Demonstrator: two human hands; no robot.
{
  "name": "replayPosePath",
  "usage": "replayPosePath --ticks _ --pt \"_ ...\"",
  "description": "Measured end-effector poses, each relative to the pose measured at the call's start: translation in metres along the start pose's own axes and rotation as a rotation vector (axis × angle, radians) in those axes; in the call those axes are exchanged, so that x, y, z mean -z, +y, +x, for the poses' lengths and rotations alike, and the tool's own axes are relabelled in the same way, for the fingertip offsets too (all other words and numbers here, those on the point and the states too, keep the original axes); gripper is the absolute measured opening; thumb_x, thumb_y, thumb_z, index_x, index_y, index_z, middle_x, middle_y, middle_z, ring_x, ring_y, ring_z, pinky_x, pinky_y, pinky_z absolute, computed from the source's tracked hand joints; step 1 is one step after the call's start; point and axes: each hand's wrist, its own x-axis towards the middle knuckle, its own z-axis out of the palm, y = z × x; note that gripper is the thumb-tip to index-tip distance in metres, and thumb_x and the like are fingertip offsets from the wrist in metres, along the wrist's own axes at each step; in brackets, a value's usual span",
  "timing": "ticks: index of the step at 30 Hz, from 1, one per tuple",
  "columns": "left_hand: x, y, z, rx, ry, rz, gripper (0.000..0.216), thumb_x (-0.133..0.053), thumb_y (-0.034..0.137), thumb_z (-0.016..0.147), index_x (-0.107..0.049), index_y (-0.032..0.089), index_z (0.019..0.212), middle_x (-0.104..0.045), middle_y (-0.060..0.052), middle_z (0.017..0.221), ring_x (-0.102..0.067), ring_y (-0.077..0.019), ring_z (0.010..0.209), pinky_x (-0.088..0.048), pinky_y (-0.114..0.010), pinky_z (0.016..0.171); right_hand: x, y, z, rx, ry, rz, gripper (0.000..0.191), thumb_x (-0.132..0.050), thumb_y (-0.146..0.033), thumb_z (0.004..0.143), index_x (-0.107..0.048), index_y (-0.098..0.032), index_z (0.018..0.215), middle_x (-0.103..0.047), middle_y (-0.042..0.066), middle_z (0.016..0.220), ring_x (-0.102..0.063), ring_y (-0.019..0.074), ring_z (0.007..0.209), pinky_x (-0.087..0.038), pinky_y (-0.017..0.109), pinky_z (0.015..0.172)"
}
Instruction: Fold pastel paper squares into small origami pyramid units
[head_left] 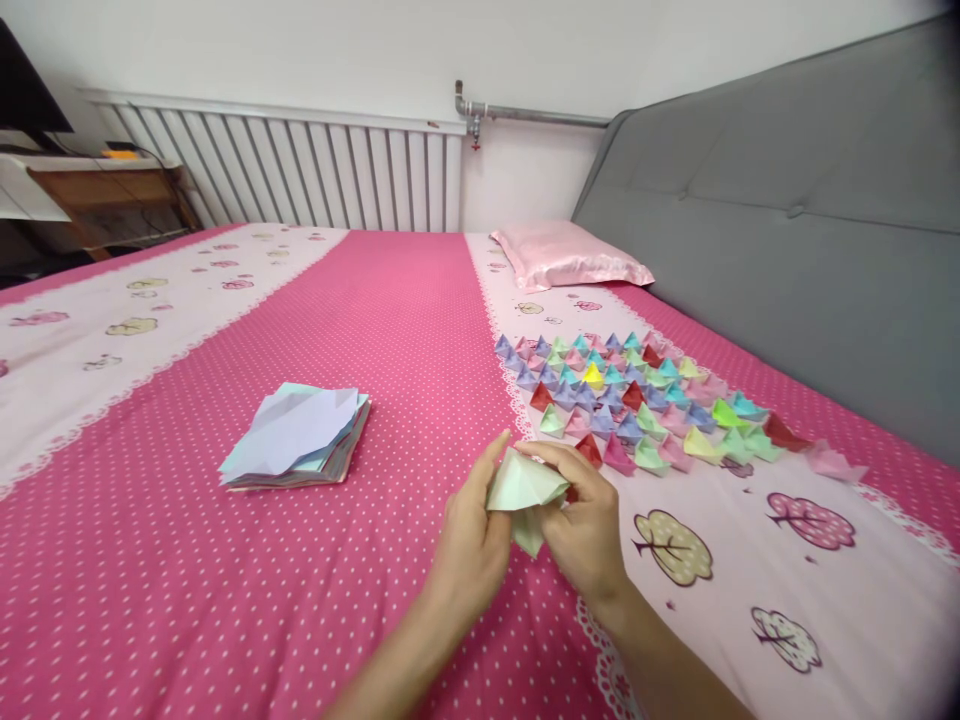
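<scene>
Where the paper stack (296, 437) lies: on the bed (225, 600), well left of the grip.
left hand (469, 545): pinching the left side of the pale green folded paper (525, 485).
folded paper: between both hands, over the bed.
right hand (589, 525): pinching its right side.
paper shapes (637, 405): rows just beyond the right grip.

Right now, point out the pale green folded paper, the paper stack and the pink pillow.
pale green folded paper (525, 482): head view, upper face.
paper stack (292, 432): head view, top sheet.
pink pillow (568, 256): head view, its middle.
</scene>
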Motion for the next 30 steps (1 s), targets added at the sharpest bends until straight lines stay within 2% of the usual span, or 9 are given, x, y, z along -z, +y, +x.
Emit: replayPosePath --ticks 3,7,10,15,19,23,25,28,30 --pt "0.005 0.008 0.005 0.022 -0.004 -0.036 0.053 -0.048 0.0 0.071 -0.063 0.024 0.115 -0.065 -0.003 0.116 -0.057 -0.0188 0.108 -0.042 -0.027 0.091 0.006 0.0 0.006 -0.069 -0.114 0.123 0.036 -0.055 -0.007 0.073 -0.068 -0.027 0.099 -0.065 0.003 0.107 -0.058 0.0208 0.104 -0.046 0.037 0.088" --pt "0.01 0.014 0.01 0.133 -0.032 -0.115 0.043 -0.052 0.003 0.07 -0.069 0.022 0.104 -0.071 -0.004 0.099 -0.064 -0.0173 0.087 -0.047 -0.023 0.073 0.014 -0.002 0.013 -0.168 -0.236 0.234 0.024 -0.057 -0.013 0.077 -0.072 -0.027 0.089 -0.063 0.003 0.113 -0.056 0.0206 0.108 -0.047 0.035 0.088" --pt "0.013 0.016 0.011 0.178 -0.06 -0.163 0.038 -0.056 0.007 0.07 -0.07 0.02 0.103 -0.072 -0.005 0.097 -0.063 -0.0161 0.082 -0.046 -0.023 0.071 0.02 -0.005 0.016 -0.248 -0.303 0.301 0.017 -0.06 -0.02 0.078 -0.072 -0.027 0.088 -0.058 0.003 0.121 -0.053 0.021 0.113 -0.048 0.034 0.088" --pt "0.027 0.016 0.013 0.225 -0.24 -0.235 0.046 -0.065 0.013 0.069 -0.063 0.019 0.114 -0.069 -0.007 0.104 -0.06 -0.0134 0.081 -0.044 -0.024 0.073 0.032 -0.009 0.02 -0.437 -0.44 0.393 0.023 -0.063 -0.021 0.076 -0.069 -0.026 0.097 -0.053 0.003 0.13 -0.05 0.02 0.119 -0.043 0.035 0.096" --pt "0.043 0.009 0.02 0.272 -0.419 -0.242 0.061 -0.07 0.019 0.065 -0.055 0.016 0.123 -0.063 -0.011 0.114 -0.059 -0.0172 0.091 -0.044 -0.027 0.077 0.033 -0.001 0.023 -0.571 -0.574 0.414 0.033 -0.063 -0.017 0.073 -0.066 -0.022 0.105 -0.067 0.006 0.111 -0.06 0.0189 0.106 -0.042 0.038 0.097" --pt "0.046 -0.006 0.029 0.357 -0.348 -0.02 0.051 -0.059 0.025 0.076 -0.051 0.011 0.125 -0.061 -0.013 0.117 -0.059 -0.0181 0.094 -0.044 -0.032 0.083 0.018 0.021 0.019 -0.612 -0.601 0.351 0.034 -0.063 -0.028 0.076 -0.064 -0.018 0.109 -0.071 0.008 0.099 -0.065 0.019 0.094 -0.047 0.038 0.09" --pt "0.044 -0.018 0.032 0.356 -0.313 0.176 0.043 -0.048 0.021 0.083 -0.051 0.008 0.124 -0.063 -0.014 0.111 -0.06 -0.0177 0.09 -0.045 -0.034 0.082 0.006 0.034 0.014 -0.564 -0.53 0.212 0.029 -0.06 -0.03 0.077 -0.067 -0.016 0.102 -0.071 0.009 0.096 -0.066 0.0198 0.089 -0.049 0.036 0.083" --pt "0.041 -0.033 0.036 0.179 -0.264 0.605 0.035 -0.042 0.01 0.08 -0.061 0.009 0.109 -0.065 -0.012 0.101 -0.059 -0.0188 0.089 -0.045 -0.034 0.081 -0.009 0.047 0.005 -0.435 -0.472 -0.124 0.018 -0.057 -0.022 0.077 -0.07 -0.017 0.088 -0.072 0.006 0.086 -0.065 0.018 0.074 -0.05 0.034 0.074" --pt "0.04 -0.039 0.036 0.043 -0.243 0.856 0.031 -0.043 0.007 0.077 -0.065 0.012 0.098 -0.064 -0.01 0.098 -0.057 -0.0191 0.09 -0.044 -0.033 0.082 -0.014 0.051 0.002 -0.351 -0.465 -0.304 0.018 -0.057 -0.017 0.075 -0.069 -0.018 0.088 -0.07 0.004 0.086 -0.062 0.0161 0.067 -0.049 0.033 0.072"
